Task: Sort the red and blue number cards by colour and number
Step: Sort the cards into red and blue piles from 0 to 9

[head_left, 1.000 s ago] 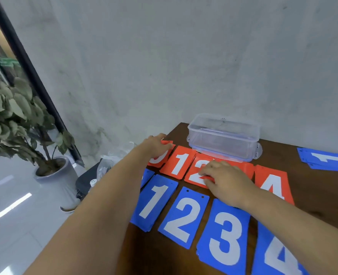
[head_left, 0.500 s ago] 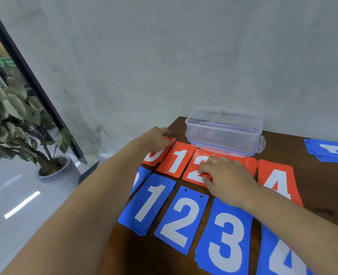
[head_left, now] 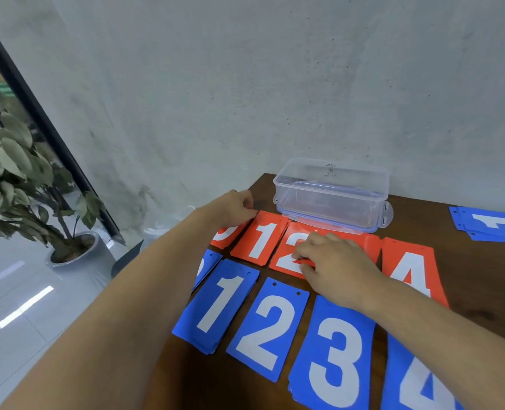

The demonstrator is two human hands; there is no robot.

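Left hand point(head_left: 236, 209) is curling fingers over the red 0 card point(head_left: 224, 237), can't tell if gripping. Past the red 1 card point(head_left: 260, 241), right hand point(head_left: 335, 263) is pinching the red 2 card point(head_left: 285, 257) on the table point(head_left: 467, 276). Best keeping it flat and squaring edges without nudging neighbours.

Red cards point(head_left: 260, 239) with white numbers, blue cards point(head_left: 270, 332) with white numbers, dark brown counter point(head_left: 467, 261), clear box point(head_left: 331, 196), grey wall point(head_left: 245, 84)

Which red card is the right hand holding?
The red 2 card, just right of the red 1 card: the right hand pinches its near edge; the left hand is at the red 0 card.
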